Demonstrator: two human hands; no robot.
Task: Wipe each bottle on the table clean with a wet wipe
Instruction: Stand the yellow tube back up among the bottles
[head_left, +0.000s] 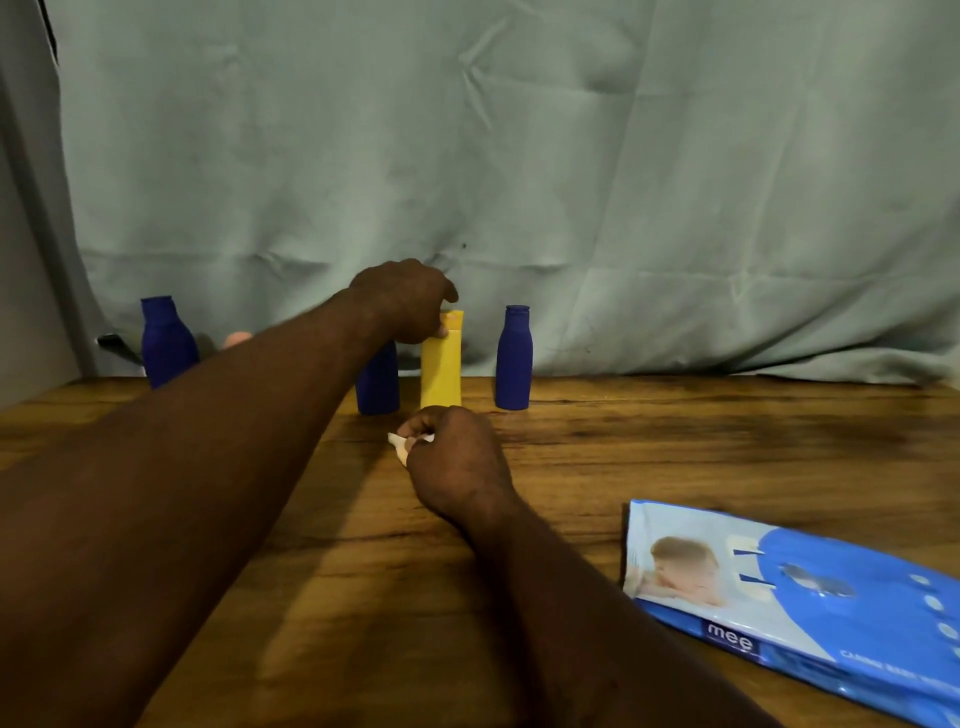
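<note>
Several bottles stand in a row at the back of the wooden table (675, 441). A blue bottle (165, 343) is at the far left, and another blue bottle (377, 384) is in the middle with its top hidden under my left hand (402, 301). A yellow bottle (441, 371) stands just right of it, and my left hand's fingers touch its top. Further right is a third blue bottle (514, 358). My right hand (457, 460) rests in front of the yellow bottle, shut on a crumpled white wet wipe (400, 441).
A blue pack of wet wipes (810, 603) lies flat at the front right. A pale green cloth (519, 182) hangs behind the bottles. A small pink object (236, 340) shows behind my left forearm, mostly hidden.
</note>
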